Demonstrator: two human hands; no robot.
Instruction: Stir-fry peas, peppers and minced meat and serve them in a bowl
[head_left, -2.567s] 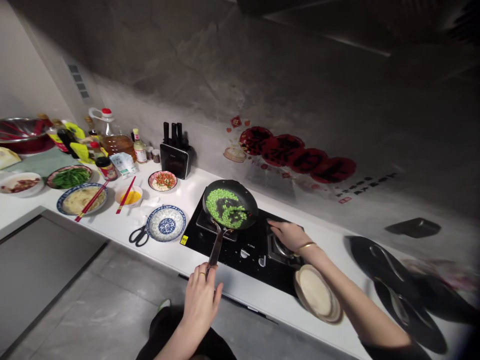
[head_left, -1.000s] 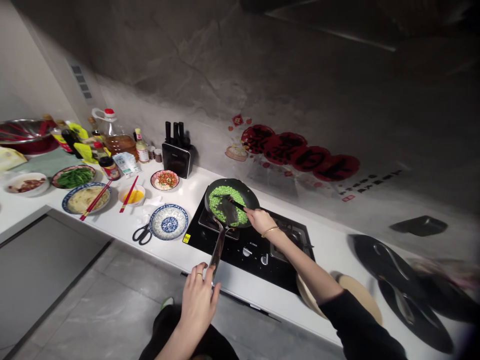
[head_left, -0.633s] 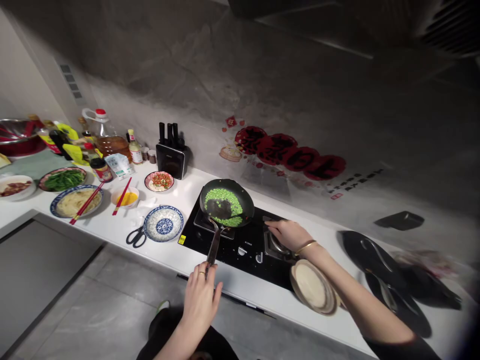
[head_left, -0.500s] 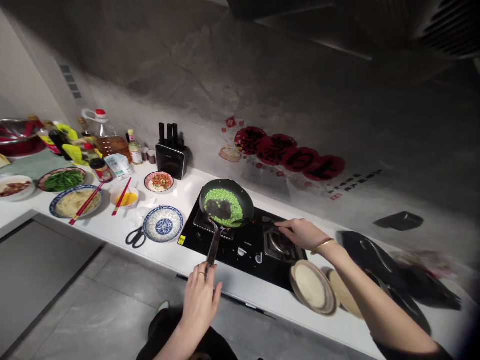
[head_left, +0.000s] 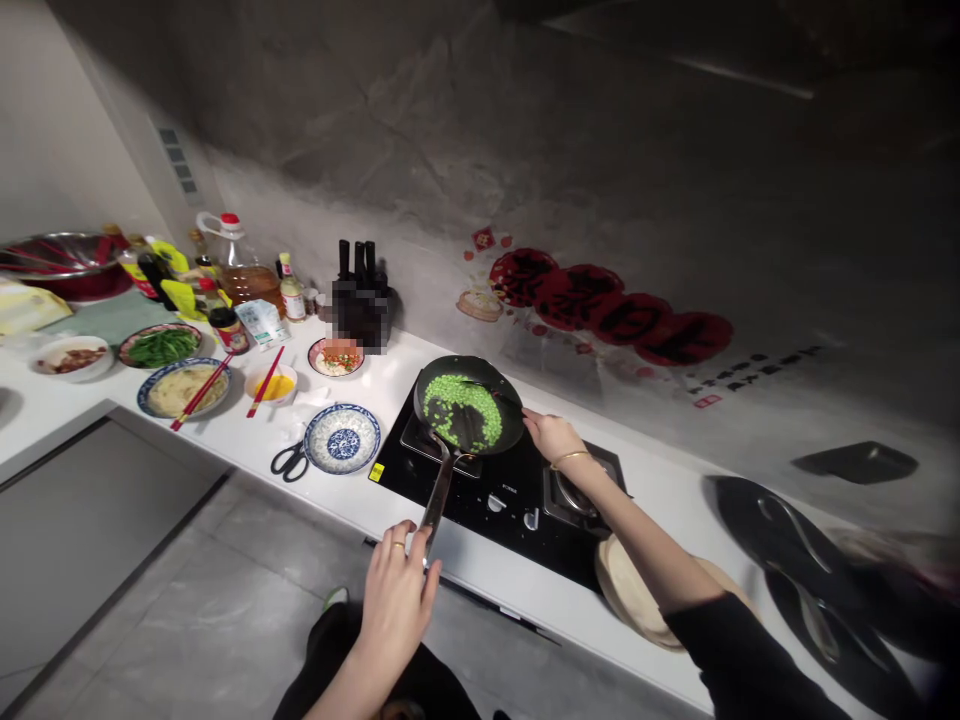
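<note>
This is a home kitchen. A black gas hob (head_left: 495,485) is set into a white tabletop (head_left: 247,445) along a grey stone-look wall (head_left: 420,150), with a frying pan (head_left: 469,415) of green beans on one burner. Beside it stand a knife block (head_left: 362,300), a large oil bottle (head_left: 238,265), sauce jars and patterned plates (head_left: 342,438) of prepared food with red chopsticks (head_left: 264,381). Red festive stickers (head_left: 607,310) decorate the wall.

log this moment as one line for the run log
left hand: grips pan handle | right hand: holds spatula in pan | contents: green peas | pan on stove
</note>
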